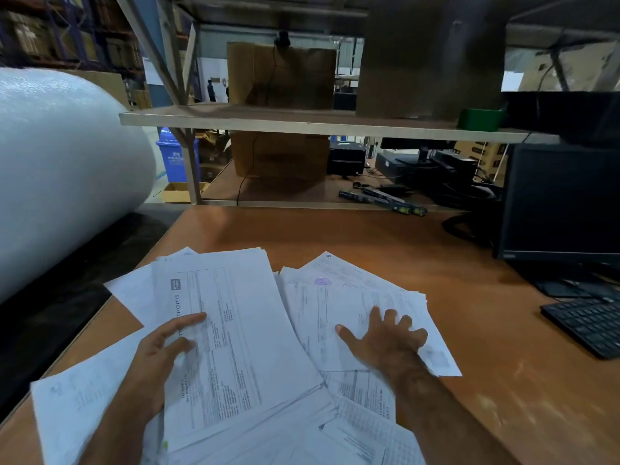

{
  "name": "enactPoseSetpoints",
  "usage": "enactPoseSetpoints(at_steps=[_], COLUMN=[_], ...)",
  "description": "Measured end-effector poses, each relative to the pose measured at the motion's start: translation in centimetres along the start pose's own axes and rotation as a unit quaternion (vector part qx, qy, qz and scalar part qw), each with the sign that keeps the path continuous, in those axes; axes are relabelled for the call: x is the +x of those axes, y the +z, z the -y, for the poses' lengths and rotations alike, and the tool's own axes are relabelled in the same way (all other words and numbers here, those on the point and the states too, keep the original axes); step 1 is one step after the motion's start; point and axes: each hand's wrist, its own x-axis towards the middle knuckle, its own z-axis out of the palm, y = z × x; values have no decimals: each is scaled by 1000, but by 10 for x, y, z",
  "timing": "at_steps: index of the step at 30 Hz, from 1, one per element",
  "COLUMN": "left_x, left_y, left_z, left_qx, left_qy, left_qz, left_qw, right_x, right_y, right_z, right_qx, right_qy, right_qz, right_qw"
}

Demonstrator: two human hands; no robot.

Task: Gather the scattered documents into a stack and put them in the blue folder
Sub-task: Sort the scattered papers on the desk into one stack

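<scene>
Documents (241, 330) lie fanned over the table (486, 380). Left hand (161, 350) rests on their left pile, fingers loosely spread; right hand (385, 337) presses flat on their right pile. Beyond them, right, sits a keyboard (587, 323).

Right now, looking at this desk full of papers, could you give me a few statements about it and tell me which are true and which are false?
1. Both hands rest flat on the papers. True: the left hand and right hand lie on the documents with fingers spread.
2. The documents are already in one neat stack. False: they lie fanned and overlapping across the desk.
3. A black keyboard sits to the right of the papers. True.
4. The blue folder lies open between the hands. False: no blue folder is in view.
5. The monitor is showing a spreadsheet. False: its screen is dark.
</scene>
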Motion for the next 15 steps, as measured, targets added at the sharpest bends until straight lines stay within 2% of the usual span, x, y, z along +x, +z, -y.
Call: enactPoseSetpoints(at_steps=[2,5,7,9,12,15], left_x=[0,1,2,2,4,4], left_y=[-1,-3,-2,-1,-4,-1], left_z=[1,2,3,2,6,4], left_qx=[-1,-6,-1,-2,-2,-8], left_qy=[0,-1,2,-2,-6,-6], left_qz=[0,2,1,1,3,2], left_qw=[1000,1000,1000,1000,1000,1000], right_x=[-4,0,4,8,2,-2], right_y=[1,-9,-22,-26,-21,-26], right_z=[-3,-17,-30,-38,-34,-25], right_qx=[5,15,20,14,-14,18], right_qy=[-15,-90,-101,-67,0,-9], right_qz=[2,77,113,94,14,-24], right_qw=[1000,993,988,993,1000,999])
